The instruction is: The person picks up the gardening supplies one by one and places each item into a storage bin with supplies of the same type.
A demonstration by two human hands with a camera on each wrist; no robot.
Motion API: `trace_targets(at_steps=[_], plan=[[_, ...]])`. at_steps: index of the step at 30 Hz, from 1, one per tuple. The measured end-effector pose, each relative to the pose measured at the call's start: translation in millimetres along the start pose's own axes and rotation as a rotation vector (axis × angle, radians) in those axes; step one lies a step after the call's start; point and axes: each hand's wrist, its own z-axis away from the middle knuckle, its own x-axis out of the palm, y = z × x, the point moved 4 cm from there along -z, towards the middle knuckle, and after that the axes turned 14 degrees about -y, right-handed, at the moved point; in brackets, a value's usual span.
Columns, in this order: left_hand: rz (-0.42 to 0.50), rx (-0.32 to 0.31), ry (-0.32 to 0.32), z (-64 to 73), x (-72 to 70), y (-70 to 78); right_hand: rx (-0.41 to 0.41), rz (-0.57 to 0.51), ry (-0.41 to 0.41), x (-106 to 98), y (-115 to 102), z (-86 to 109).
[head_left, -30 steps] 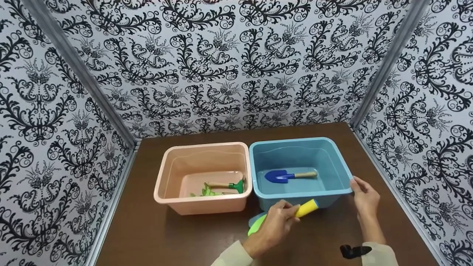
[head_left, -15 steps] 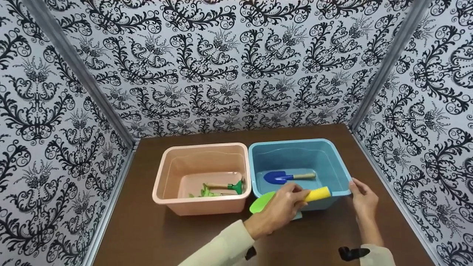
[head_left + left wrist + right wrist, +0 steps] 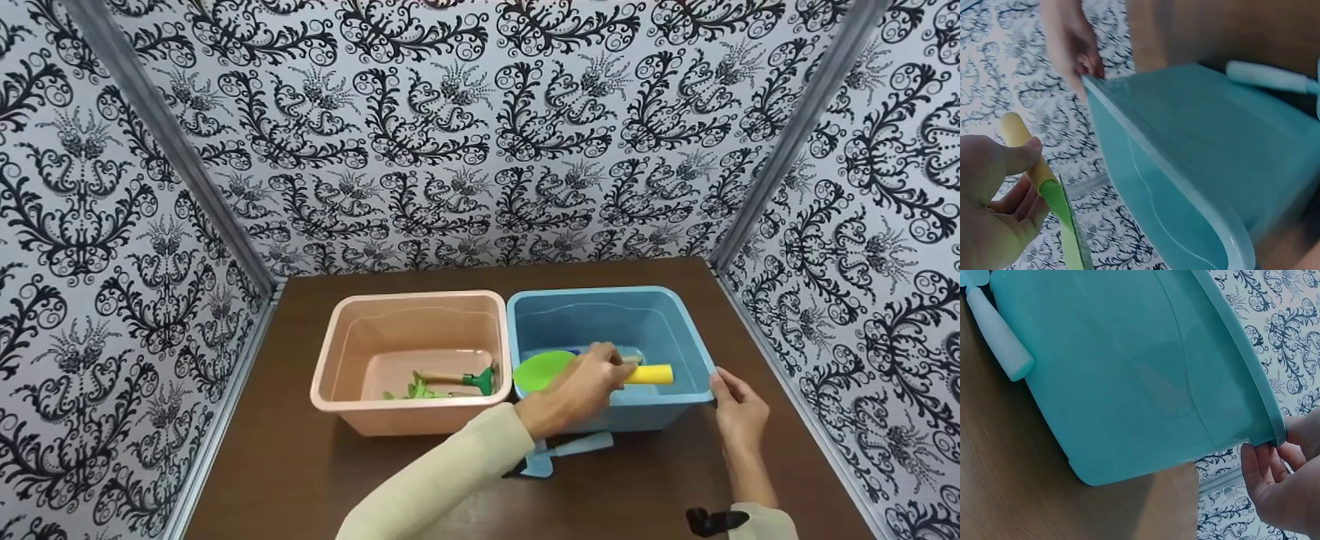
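Note:
My left hand (image 3: 585, 386) pinches the yellow handle of a trowel (image 3: 543, 370) with a bright green blade, held over the front of the blue bin (image 3: 600, 291). In the left wrist view, thumb and fingers close on the yellow handle (image 3: 1015, 130). My right hand (image 3: 739, 411) grips the bin's rim at the near right corner, fingers under the lip in the right wrist view. Inside the bin lies a blue trowel with a wooden handle, mostly hidden behind the left hand. A light blue hand tool (image 3: 581, 445) lies on the table by the bin's front wall.
A peach bin (image 3: 416, 297) stands directly left of the blue one. It holds a green tool (image 3: 480, 379) with a wooden handle and a light green, leaf-like piece (image 3: 420, 387). Patterned walls close in the brown table (image 3: 315, 480) at the back and sides.
The left hand has lifted the green trowel from in front of the blue bin up and forward over it. The light blue tool has come into fuller view. The right hand stays on the rim.

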Motion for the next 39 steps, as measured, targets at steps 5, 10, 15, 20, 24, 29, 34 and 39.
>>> trace_targets(at_steps=[5, 10, 15, 20, 24, 29, 34, 39], plan=[[-0.182, -0.013, -0.021, -13.7, 0.9, -12.0, -0.005, -0.004, 0.001, 0, 2, 0.7], [-0.273, -0.004, 0.001, -22.3, 1.9, -21.8, -0.011, -0.014, 0.015, 0, 1, 1.5], [-0.272, -0.054, 0.015, -31.8, 3.6, -31.0, -0.001, -0.005, 0.015, 1, 0, 1.6], [-0.231, -0.046, 0.068, -42.4, 7.8, -33.5, 0.002, -0.011, 0.017, 1, 0, 1.7], [-0.263, -0.043, 0.101, -47.5, 10.3, -33.3, -0.029, -0.044, 0.019, 2, -2, 2.0], [-0.255, -0.107, 0.083, -55.7, 18.3, -37.6, -0.053, -0.073, 0.039, 4, -1, 3.0], [-0.241, -0.194, 0.057, -61.2, 29.8, -44.7, -0.044, -0.080, 0.041, 6, -1, 2.6], [-0.184, -0.266, 0.038, -63.2, 39.8, -51.2, -0.044, -0.074, 0.050, 8, -1, 3.2]])
